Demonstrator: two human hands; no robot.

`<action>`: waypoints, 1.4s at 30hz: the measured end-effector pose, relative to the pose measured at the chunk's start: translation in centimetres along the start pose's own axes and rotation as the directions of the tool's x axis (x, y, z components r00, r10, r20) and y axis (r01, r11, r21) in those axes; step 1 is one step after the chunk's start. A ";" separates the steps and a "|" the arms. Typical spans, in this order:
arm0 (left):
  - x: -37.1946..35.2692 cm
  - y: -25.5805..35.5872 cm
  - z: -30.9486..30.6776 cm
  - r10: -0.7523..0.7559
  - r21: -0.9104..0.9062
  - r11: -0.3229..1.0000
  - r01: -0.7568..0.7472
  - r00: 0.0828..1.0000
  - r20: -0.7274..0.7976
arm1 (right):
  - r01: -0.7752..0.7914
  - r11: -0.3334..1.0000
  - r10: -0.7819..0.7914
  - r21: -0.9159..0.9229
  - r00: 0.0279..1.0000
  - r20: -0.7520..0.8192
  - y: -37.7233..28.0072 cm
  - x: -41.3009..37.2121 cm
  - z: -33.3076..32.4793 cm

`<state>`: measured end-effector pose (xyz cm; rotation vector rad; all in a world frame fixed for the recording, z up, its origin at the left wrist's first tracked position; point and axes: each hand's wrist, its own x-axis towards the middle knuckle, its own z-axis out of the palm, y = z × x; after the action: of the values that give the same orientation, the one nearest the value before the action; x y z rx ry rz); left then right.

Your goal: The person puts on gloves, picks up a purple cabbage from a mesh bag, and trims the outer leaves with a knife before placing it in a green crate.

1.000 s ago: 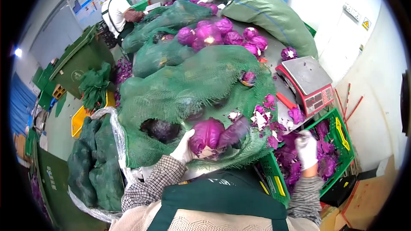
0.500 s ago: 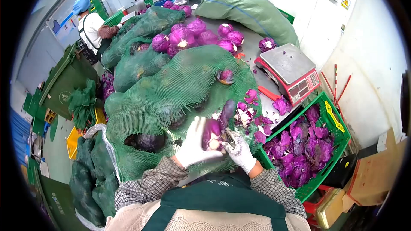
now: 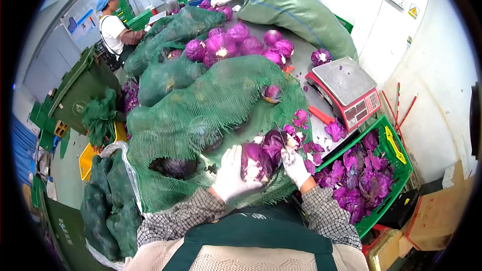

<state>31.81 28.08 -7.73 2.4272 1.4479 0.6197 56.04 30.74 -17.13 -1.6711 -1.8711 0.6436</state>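
My left hand (image 3: 232,176), in a white glove, is closed around the lower left of a purple cabbage (image 3: 255,161) whose pale cut stem faces me. My gloved right hand (image 3: 295,167) grips a knife (image 3: 281,137); its thin blade points up and away, and its handle is hidden in the fingers. Between the knife and the cabbage, a loosened outer leaf (image 3: 272,145) hangs out on the cabbage's right side. Underneath lies a green mesh sack (image 3: 196,95) with dark cabbages inside. Loose leaf scraps (image 3: 314,153) lie just right of my right hand.
At right, a green crate (image 3: 389,170) holds purple leaves. Beyond it stand a red scale (image 3: 346,83) and a red-handled tool (image 3: 321,115). Several peeled cabbages (image 3: 221,45) lie at the table's far end, beside a large pale green sack (image 3: 296,12). Co-workers (image 3: 113,27) stand around the far side.
The outer leaf has been peeled further away from the cabbage, to the right. My right hand and the knife have moved slightly right and up. The cabbage has turned in my left hand.
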 end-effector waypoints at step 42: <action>6.2 2.4 -1.8 -0.119 0.130 0.988 0.081 0.941 0.317 | -0.083 0.987 0.081 0.136 0.997 0.019 -7.4 -2.8 -1.4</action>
<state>35.38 32.34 -3.68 2.3783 1.4882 0.1066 51.78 27.14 -11.39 -1.6652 -1.7334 0.7995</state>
